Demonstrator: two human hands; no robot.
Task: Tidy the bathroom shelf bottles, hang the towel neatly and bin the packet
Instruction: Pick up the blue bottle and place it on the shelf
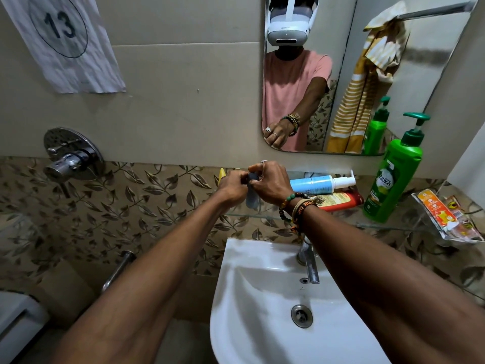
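Note:
Both hands meet over the glass shelf (341, 224) around a small grey-blue bottle (252, 199) with a dark cap. My left hand (233, 186) grips it from the left; my right hand (270, 182) pinches the cap. A light blue pump bottle (315, 184) lies on its side on the shelf, with a red and yellow tube (341, 200) lying in front of it. A tall green pump bottle (391, 177) stands upright at the right. An orange packet (443, 215) lies on the clear corner shelf. A yellow striped towel (367, 82) shows bunched on a rail in the mirror.
A white basin (262, 298) with a chrome tap (311, 264) sits below the shelf. A chrome shower mixer (70, 156) is on the left wall. A yellow item (222, 174) peeks out behind my left hand. The mirror (341, 61) hangs above the shelf.

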